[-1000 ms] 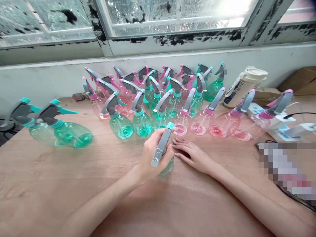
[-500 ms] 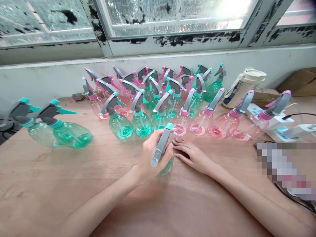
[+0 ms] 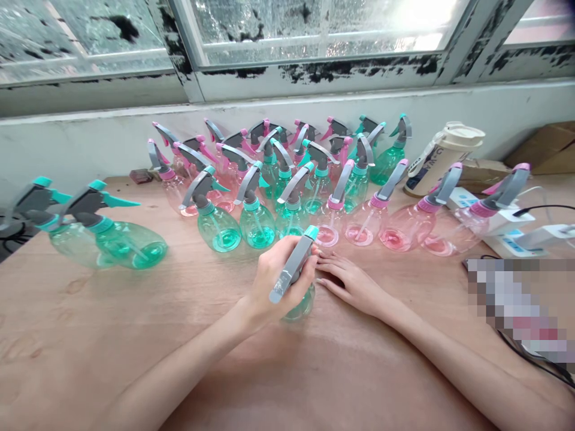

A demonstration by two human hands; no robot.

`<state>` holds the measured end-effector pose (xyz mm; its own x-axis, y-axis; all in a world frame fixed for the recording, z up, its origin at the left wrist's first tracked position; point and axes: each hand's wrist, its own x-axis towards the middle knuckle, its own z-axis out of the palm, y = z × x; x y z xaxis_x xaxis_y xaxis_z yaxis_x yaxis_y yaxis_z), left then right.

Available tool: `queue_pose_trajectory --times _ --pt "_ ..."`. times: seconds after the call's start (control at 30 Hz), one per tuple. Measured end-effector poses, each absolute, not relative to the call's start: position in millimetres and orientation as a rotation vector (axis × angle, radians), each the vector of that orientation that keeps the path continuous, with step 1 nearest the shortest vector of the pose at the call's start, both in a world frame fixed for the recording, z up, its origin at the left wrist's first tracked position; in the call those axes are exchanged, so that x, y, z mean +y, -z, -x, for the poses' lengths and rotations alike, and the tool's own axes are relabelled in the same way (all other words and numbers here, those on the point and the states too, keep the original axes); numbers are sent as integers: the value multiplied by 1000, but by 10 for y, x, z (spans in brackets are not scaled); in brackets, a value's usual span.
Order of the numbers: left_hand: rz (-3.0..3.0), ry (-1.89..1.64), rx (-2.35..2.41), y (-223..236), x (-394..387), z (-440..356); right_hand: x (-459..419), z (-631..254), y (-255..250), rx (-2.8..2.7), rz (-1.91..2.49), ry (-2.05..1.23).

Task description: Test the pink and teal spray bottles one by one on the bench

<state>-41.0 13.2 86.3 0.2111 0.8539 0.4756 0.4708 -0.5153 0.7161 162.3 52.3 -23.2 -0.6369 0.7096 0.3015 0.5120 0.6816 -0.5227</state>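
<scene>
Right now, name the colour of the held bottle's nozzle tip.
Turquoise nozzle tip, shown in the head view.

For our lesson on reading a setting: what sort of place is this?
Probably a plain indoor workroom, perhaps a small workshop: many green and pink spray bottles stand on a wooden table, which is set by a wall under a window frame with dark, worn patches.

A translucent green spray bottle (image 3: 302, 306) with a teal-tipped gray head (image 3: 293, 267) is roughly upright in the left hand (image 3: 266, 273).
</scene>
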Motion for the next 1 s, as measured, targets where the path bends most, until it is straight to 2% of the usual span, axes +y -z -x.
queue_pose_trajectory --times 1.0 --pt "-2005 -1227 1225 -777 98 442 519 -1626 235 -2345 922 -548"
